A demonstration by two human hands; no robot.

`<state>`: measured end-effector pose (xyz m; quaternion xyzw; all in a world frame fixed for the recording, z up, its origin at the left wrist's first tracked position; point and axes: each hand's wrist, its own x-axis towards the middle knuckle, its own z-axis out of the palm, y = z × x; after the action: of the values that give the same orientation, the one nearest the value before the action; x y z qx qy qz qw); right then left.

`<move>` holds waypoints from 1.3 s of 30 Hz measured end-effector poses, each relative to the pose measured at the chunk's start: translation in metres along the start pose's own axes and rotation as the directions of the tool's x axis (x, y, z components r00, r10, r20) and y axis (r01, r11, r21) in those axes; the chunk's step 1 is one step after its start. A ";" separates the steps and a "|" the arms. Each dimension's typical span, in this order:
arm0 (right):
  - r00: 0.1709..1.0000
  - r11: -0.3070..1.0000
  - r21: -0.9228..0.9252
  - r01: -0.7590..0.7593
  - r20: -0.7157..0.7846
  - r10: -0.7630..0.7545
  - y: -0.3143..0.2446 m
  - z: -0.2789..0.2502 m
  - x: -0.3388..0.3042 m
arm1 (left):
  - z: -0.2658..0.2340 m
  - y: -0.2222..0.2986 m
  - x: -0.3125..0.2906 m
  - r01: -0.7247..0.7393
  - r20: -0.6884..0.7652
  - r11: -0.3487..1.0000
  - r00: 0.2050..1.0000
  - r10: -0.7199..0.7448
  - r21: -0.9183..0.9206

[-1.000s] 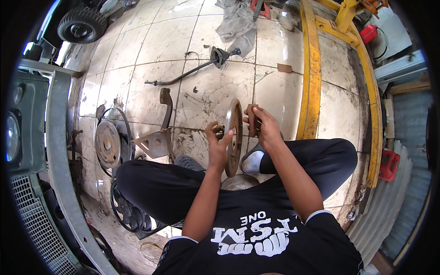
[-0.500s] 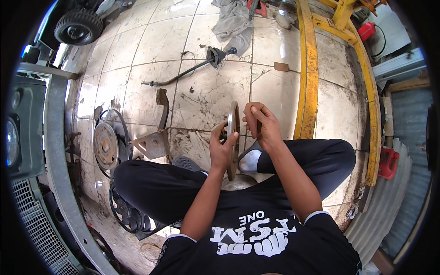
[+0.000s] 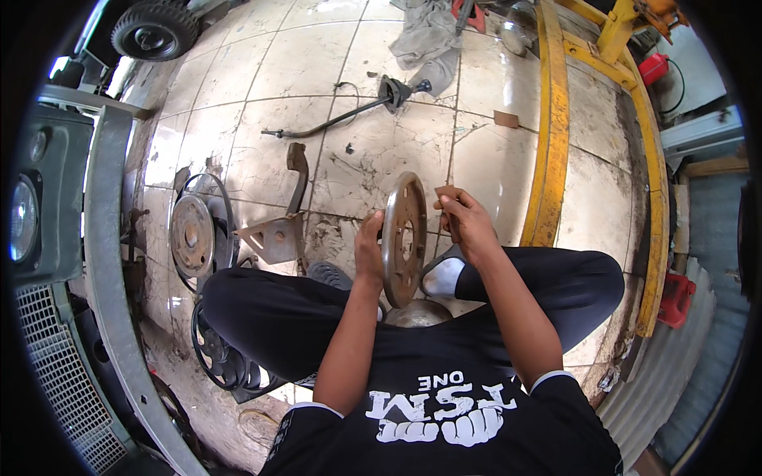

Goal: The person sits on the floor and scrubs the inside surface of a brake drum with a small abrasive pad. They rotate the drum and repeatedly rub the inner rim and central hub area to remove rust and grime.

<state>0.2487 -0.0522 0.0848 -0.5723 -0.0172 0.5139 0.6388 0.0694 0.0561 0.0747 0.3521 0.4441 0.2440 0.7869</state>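
Observation:
A round, rust-stained metal disc (image 3: 398, 274) with a bright rim and a central hole stands on edge between my knees. My left hand (image 3: 367, 247) grips its left side, fingers partly hidden behind it. To the right of the disc, my right hand (image 3: 474, 228) pinches a folded piece of brown sandpaper (image 3: 448, 193). The sandpaper sits apart from the disc's face. Beneath the disc, a rounded metal piece (image 3: 418, 314) rests between my legs.
A pedal with a bracket (image 3: 274, 238) and another rusty disc (image 3: 192, 236) lie left. Ahead are a gear lever (image 3: 337, 117), a grey cloth (image 3: 425, 36) and a brown scrap (image 3: 506, 119). A yellow steel frame (image 3: 549, 135) stands right, a grey metal beam (image 3: 119, 262) left.
The disc has turned so that its inner face shows more. My left hand has flattened against its side, and my right hand with the sandpaper has shifted slightly right. The whole view has shifted.

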 end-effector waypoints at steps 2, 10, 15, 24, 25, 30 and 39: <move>0.998 1.000 -0.018 -0.019 -0.061 0.018 0.006 -0.002 0.006 | 0.004 0.008 -0.005 0.032 -0.028 0.998 0.999 -0.034 -0.061; 0.999 0.966 -0.256 -0.035 0.002 0.037 0.024 0.021 -0.002 | -0.024 0.014 -0.002 0.108 0.091 0.994 0.990 -0.107 -0.003; 0.943 0.789 -0.556 0.262 -0.026 -0.332 0.061 0.040 0.010 | -0.028 0.011 -0.014 0.064 0.093 0.998 0.994 -0.063 -0.006; 0.677 0.354 -0.617 0.703 0.426 -0.600 0.107 0.078 0.003 | -0.074 -0.010 -0.016 0.119 0.013 0.983 0.993 -0.119 -0.139; 0.739 0.418 -0.634 0.650 0.401 -0.542 0.110 0.087 -0.008 | -0.081 -0.013 -0.015 0.115 0.022 0.978 0.993 -0.113 -0.174; 0.796 0.408 -0.712 0.571 0.358 -0.488 0.125 0.096 0.013 | -0.091 -0.021 -0.023 0.084 0.016 0.960 0.996 -0.082 -0.266; 0.840 0.337 -0.775 0.535 0.445 -0.310 0.128 0.104 0.001 | -0.111 -0.023 -0.032 0.137 -0.007 0.921 0.989 -0.150 -0.363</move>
<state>0.1039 -0.0003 0.0242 -0.7310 -0.4968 0.3037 0.3557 -0.0410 0.0564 0.0339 0.1635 0.4298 0.2694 0.8462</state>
